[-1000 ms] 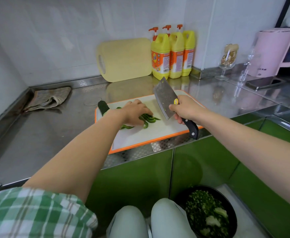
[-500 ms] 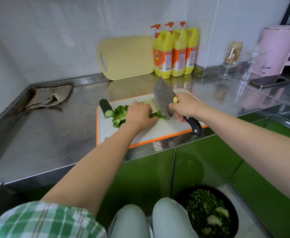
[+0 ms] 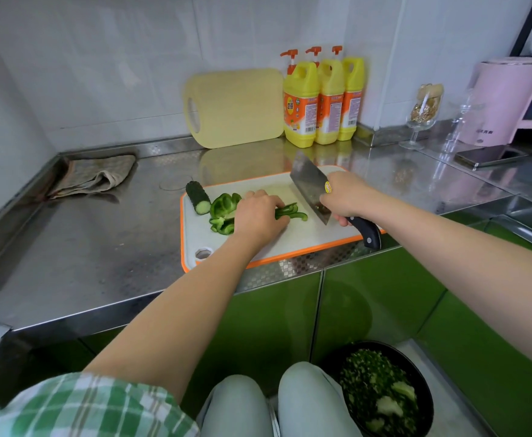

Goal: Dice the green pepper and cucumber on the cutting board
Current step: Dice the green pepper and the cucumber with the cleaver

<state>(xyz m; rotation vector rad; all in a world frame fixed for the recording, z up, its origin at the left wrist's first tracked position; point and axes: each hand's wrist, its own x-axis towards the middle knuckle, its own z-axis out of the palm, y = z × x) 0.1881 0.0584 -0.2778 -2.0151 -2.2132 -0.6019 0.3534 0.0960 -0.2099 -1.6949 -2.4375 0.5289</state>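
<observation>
As it sits at frame centre, your left hand (image 3: 258, 216): fingers curled down, pinning the green pepper strips (image 3: 293, 212).
Green pepper strips: poking out right of your fingertips, long axis left-right across the frame.
Right hand (image 3: 346, 193): clamped round the cleaver (image 3: 308, 187) handle, blade tilted, just right of the strips.
Cucumber (image 3: 197, 197): upper-left corner of the cutting board (image 3: 289, 244), cut end facing you, long axis slanting toward upper left.

pepper strips (image 3: 293, 212): partly under left hand (image 3: 258, 216) | kettle (image 3: 510, 99): cut by right edge | bottle labels (image 3: 299, 112): print probably unreadable
</observation>
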